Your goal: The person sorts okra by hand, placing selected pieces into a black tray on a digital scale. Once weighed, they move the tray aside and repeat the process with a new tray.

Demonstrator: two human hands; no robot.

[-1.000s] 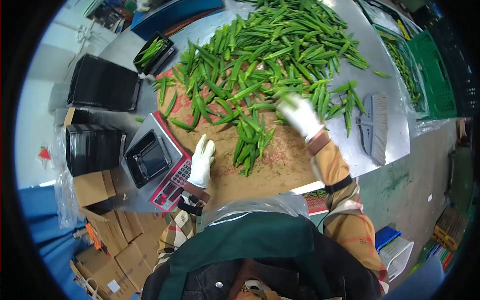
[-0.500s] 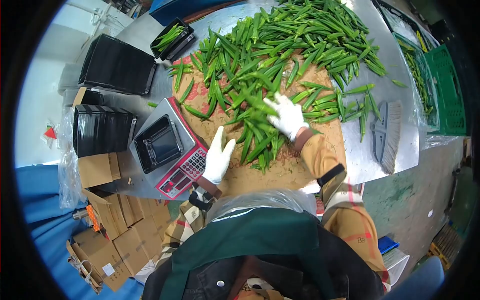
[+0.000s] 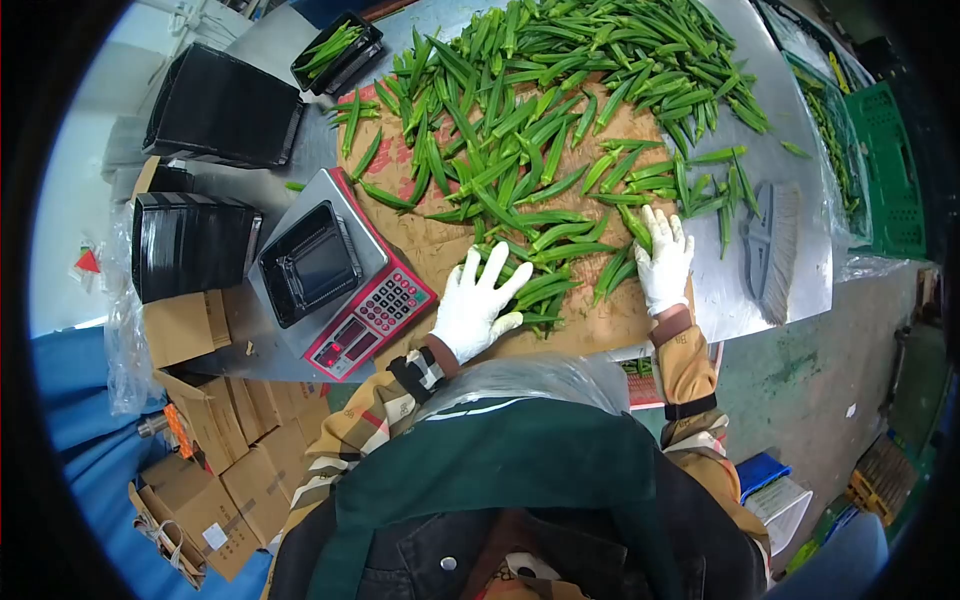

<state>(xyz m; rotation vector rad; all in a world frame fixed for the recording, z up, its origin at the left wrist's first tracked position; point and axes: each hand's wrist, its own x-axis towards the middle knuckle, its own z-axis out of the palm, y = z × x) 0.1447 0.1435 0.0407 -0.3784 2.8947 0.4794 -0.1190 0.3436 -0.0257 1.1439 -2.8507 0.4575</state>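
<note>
Slim, ridged, tapering green okra pods (image 3: 548,283) in a small bunch at frame centre, flat on rough brown cardboard (image 3: 432,248). White-gloved left hand (image 3: 478,305) just left of centre, fingers splayed and released, pressed on the bunch's near edge, gripping nothing. White-gloved right hand (image 3: 665,262) right of centre, fingers straight and loose, laid flat over a few pods. Much larger loose heap (image 3: 580,80) across the upper middle. Boxy grey scale (image 3: 375,315) with red keypad at centre left, glossy black tray (image 3: 310,265) on top. Stacked black trays (image 3: 190,245) at far left. Bristled hand brush (image 3: 775,250) on shiny metal table (image 3: 800,190) at right; green slatted crate (image 3: 895,170) beyond.
</note>
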